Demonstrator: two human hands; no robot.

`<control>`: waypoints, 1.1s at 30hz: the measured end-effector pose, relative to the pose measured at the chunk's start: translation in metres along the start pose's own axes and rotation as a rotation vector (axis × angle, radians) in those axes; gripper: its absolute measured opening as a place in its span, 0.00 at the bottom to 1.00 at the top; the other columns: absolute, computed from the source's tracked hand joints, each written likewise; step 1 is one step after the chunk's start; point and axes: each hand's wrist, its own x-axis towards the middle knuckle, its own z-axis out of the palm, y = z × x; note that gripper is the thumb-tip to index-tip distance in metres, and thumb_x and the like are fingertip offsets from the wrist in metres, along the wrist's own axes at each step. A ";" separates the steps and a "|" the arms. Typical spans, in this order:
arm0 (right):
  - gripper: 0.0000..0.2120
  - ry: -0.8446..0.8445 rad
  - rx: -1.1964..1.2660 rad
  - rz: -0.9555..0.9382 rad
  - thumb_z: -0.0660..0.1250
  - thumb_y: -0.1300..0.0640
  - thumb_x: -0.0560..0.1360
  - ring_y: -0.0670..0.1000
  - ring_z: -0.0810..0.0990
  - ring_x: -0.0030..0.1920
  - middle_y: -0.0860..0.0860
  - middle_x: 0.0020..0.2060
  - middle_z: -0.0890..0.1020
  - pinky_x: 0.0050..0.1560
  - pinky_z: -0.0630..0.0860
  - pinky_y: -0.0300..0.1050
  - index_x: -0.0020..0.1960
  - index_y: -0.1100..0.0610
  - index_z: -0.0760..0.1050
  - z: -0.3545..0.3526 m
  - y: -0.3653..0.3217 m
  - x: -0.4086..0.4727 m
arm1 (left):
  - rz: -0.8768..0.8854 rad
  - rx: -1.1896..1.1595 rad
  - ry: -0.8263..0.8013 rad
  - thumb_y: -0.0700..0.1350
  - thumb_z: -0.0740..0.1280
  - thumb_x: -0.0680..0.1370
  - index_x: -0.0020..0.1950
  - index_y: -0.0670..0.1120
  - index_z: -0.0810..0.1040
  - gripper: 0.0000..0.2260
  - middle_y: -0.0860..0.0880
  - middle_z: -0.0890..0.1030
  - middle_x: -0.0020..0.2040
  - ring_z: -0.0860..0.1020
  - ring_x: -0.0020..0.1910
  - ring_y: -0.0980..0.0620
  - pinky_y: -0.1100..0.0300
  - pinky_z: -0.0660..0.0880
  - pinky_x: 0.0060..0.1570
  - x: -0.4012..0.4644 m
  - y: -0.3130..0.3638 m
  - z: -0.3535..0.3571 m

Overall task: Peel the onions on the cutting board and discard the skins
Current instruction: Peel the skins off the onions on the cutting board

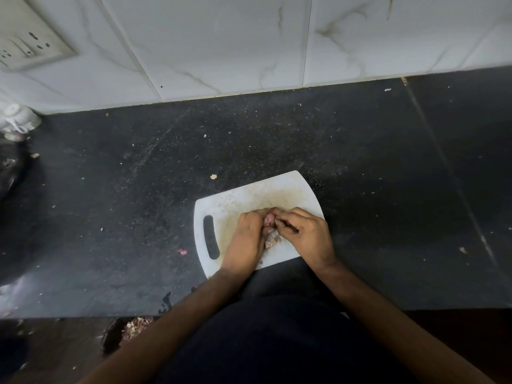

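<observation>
A white cutting board (235,200) with a handle slot at its left lies on the black counter. Over its near half my left hand (248,239) cups a small pinkish onion (269,218), most of it hidden by my fingers. My right hand (307,234) meets it from the right, its fingertips pinched at the onion's skin. Loose pieces of onion skin (273,241) lie on the board between my hands.
The black counter (138,189) is speckled with crumbs and a pink scrap (182,251). A marble-tiled wall with a socket plate (25,42) stands behind. Below the counter edge at the left, a dark bin holds skins (137,325). A dark bag sits at far left.
</observation>
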 end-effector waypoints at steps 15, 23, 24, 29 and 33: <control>0.15 -0.247 0.193 0.126 0.73 0.45 0.76 0.43 0.82 0.55 0.40 0.54 0.81 0.57 0.80 0.51 0.61 0.48 0.81 -0.013 -0.008 0.015 | 0.014 -0.223 0.111 0.30 0.67 0.79 0.62 0.42 0.74 0.14 0.48 0.75 0.62 0.75 0.63 0.57 0.64 0.72 0.63 -0.001 -0.003 -0.002; 0.14 -0.242 0.218 0.134 0.76 0.50 0.75 0.43 0.82 0.55 0.41 0.55 0.80 0.58 0.80 0.50 0.59 0.49 0.79 -0.012 -0.007 0.011 | -0.024 -0.236 0.012 0.43 0.69 0.77 0.72 0.45 0.73 0.23 0.50 0.80 0.64 0.78 0.62 0.57 0.64 0.73 0.63 0.002 -0.008 -0.006; 0.13 -0.234 0.225 0.133 0.74 0.51 0.77 0.43 0.82 0.58 0.41 0.55 0.81 0.60 0.80 0.48 0.60 0.50 0.80 -0.013 -0.007 0.012 | -0.020 -0.227 0.006 0.45 0.70 0.78 0.73 0.45 0.73 0.23 0.51 0.80 0.65 0.78 0.63 0.57 0.65 0.72 0.64 0.002 -0.008 -0.007; 0.07 -0.211 0.213 0.179 0.72 0.55 0.79 0.43 0.83 0.53 0.44 0.51 0.83 0.57 0.80 0.45 0.56 0.54 0.82 -0.012 -0.006 0.014 | 0.003 -0.203 0.012 0.42 0.72 0.79 0.74 0.45 0.73 0.23 0.54 0.78 0.68 0.75 0.67 0.58 0.62 0.72 0.67 0.001 -0.008 -0.005; 0.05 -0.225 0.091 0.222 0.68 0.55 0.81 0.44 0.84 0.48 0.46 0.46 0.85 0.52 0.82 0.49 0.53 0.55 0.81 -0.009 -0.005 0.022 | -0.008 -0.246 -0.028 0.41 0.69 0.81 0.77 0.46 0.68 0.24 0.51 0.78 0.70 0.76 0.68 0.56 0.60 0.73 0.68 0.000 -0.006 -0.007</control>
